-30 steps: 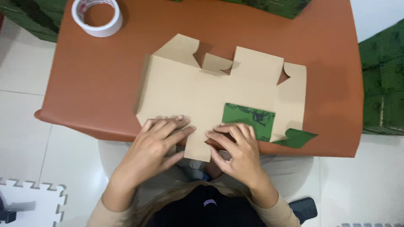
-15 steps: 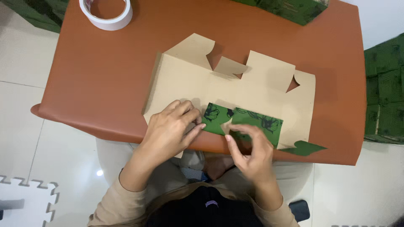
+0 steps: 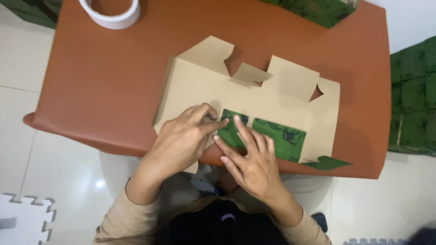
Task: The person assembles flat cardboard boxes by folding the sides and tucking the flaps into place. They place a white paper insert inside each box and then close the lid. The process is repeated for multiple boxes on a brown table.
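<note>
Centrally, most of the frame is filled by a reddish-brown worktop (image 3: 104, 86), seen from above over pale floor tiles. Across its middle and right part an unfolded cardboard box blank (image 3: 195, 84) is laid flat, plain brown side up, with notched tabs along its upper edge. Its lower flap (image 3: 284, 136) is folded up over the brown surface so that the green printed side is shown, just right of centre; a small green tab is seen poking out at the lower right edge of the worktop.

Stacked green boxes (image 3: 411, 97) are seen at the right edge of the frame, and another green box (image 3: 322, 9) is cut off at the top.

The left hand (image 3: 181, 140) is laid on the blank at lower centre, fingers loosely curled with the index finger stretched out to the left end of the green flap; nothing is gripped. The right hand (image 3: 252, 161) is placed just beside it, open and flat, fingers together, pressed on the green flap near the fold. The two hands are touching at the fingertips.

A roll of white tape (image 3: 111, 12) is seen at the upper left, well apart from the hands. A grey foam mat (image 3: 22, 218) is seen at the lower left corner.
</note>
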